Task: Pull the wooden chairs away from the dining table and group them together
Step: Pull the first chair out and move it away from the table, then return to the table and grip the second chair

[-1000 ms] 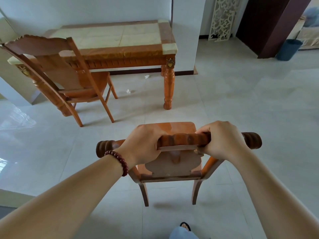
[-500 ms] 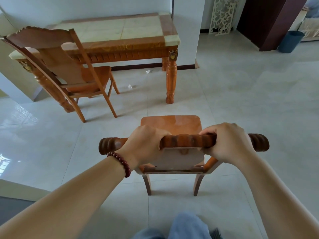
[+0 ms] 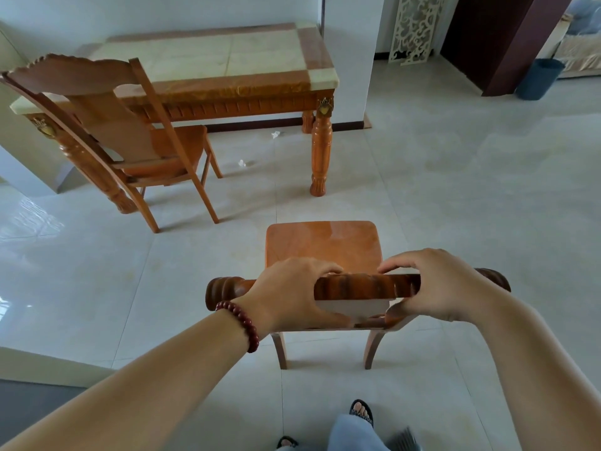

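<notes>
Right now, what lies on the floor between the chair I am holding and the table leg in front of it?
In the head view, only bare floor tile lies between the held chair and the table leg. Two paper scraps lie further left.

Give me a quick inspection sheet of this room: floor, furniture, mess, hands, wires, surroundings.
Surface: pale glossy tiled floor.
Job's things: near chair clear of the dining table; second chair beside the table's left end.
Clutter: two small white scraps on the floor near the table.
Hands: left hand wrapped around the near chair's top rail; right hand on the rail, fingers loosened. Bead bracelet on left wrist.
Cables: nothing seen.
Surroundings: blue bin, white lattice panel, dark door.
</notes>
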{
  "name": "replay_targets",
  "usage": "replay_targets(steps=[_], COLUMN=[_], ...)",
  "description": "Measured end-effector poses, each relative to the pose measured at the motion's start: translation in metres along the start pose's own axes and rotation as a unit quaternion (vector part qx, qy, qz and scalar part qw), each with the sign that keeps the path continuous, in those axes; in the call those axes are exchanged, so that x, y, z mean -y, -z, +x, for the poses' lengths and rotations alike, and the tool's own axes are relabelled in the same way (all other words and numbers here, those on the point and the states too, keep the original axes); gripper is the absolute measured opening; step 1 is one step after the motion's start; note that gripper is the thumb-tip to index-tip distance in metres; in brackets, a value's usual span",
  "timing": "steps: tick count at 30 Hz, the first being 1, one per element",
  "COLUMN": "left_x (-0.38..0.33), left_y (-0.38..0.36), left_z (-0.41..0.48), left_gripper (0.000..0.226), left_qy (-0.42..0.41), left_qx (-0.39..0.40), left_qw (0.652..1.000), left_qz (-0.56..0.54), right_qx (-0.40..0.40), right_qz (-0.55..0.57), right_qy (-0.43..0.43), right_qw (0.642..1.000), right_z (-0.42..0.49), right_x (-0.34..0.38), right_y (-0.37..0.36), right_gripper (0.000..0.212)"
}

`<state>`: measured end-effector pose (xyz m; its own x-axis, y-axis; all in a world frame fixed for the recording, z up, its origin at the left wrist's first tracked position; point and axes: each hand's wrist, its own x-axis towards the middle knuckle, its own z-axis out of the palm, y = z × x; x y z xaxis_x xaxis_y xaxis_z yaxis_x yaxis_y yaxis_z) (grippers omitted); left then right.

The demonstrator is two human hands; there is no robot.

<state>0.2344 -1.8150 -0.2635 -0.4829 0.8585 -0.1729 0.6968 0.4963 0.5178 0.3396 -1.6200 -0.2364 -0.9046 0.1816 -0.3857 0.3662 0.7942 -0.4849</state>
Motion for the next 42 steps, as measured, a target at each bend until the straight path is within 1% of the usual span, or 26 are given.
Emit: replay_targets(steps=[2, 4, 7, 9, 12, 16, 21, 23, 27, 31, 34, 37, 40, 42], left_x=[0.0, 0.001, 0.0, 0.001, 0.004, 0.01, 0.03, 0.043, 0.063, 0.099, 0.132, 0.173, 0.216, 0.245], left_y=[0.011, 0.023, 0.04, 0.05, 0.065, 0.082, 0.107, 0.12, 0.141, 0.166, 0.189, 0.214, 0.243, 0.263], left_z=[0.003, 0.009, 0.018, 0.025, 0.034, 0.039, 0.029, 0.015, -0.007, -0.038, -0.063, -0.095, -0.13, -0.153], left_gripper=[0.069, 0.072, 0.06, 0.059, 0.055, 0.046, 0.045, 0.045, 0.043, 0.04, 0.04, 0.038, 0.058, 0.058], left_qy=[0.021, 0.032, 0.045, 0.07, 0.113, 0.15, 0.169, 0.187, 0.205, 0.22, 0.222, 0.221, 0.213, 0.217], left_qx=[-0.01, -0.045, -0.091, -0.111, -0.149, -0.226, -0.315, -0.353, -0.401, -0.439, -0.457, -0.472, -0.486, -0.495], left_qw=[0.999, 0.998, 0.994, 0.99, 0.98, 0.956, 0.916, 0.893, 0.861, 0.832, 0.822, 0.811, 0.808, 0.805], left_qz=[-0.025, -0.03, -0.035, -0.043, -0.062, -0.116, -0.182, -0.208, -0.239, -0.258, -0.259, -0.265, -0.256, -0.244], right_qx=[0.031, 0.024, -0.027, -0.063, -0.108, -0.146, -0.138, -0.126, -0.114, -0.107, -0.098, -0.115, -0.128, -0.136], right_qz=[0.004, 0.026, 0.086, 0.117, 0.155, 0.181, 0.207, 0.216, 0.222, 0.227, 0.223, 0.229, 0.24, 0.244], right_qy=[0.01, 0.036, 0.087, 0.117, 0.158, 0.209, 0.259, 0.282, 0.301, 0.317, 0.324, 0.324, 0.317, 0.315], right_qw=[0.999, 0.999, 0.992, 0.984, 0.969, 0.95, 0.933, 0.926, 0.921, 0.915, 0.914, 0.911, 0.909, 0.907], right_z=[0.004, 0.011, 0.028, 0.041, 0.061, 0.087, 0.114, 0.123, 0.134, 0.153, 0.172, 0.191, 0.211, 0.225], right_x=[0.009, 0.019, 0.033, 0.039, 0.046, 0.061, 0.099, 0.124, 0.163, 0.216, 0.262, 0.312, 0.362, 0.394], right_y=[0.012, 0.022, 0.033, 0.039, 0.052, 0.065, 0.071, 0.069, 0.062, 0.046, 0.027, 0.008, -0.009, -0.02], right_gripper=[0.062, 0.065, 0.05, 0.039, 0.027, 0.025, 0.02, 0.02, 0.02, 0.02, 0.017, 0.015, 0.017, 0.02])
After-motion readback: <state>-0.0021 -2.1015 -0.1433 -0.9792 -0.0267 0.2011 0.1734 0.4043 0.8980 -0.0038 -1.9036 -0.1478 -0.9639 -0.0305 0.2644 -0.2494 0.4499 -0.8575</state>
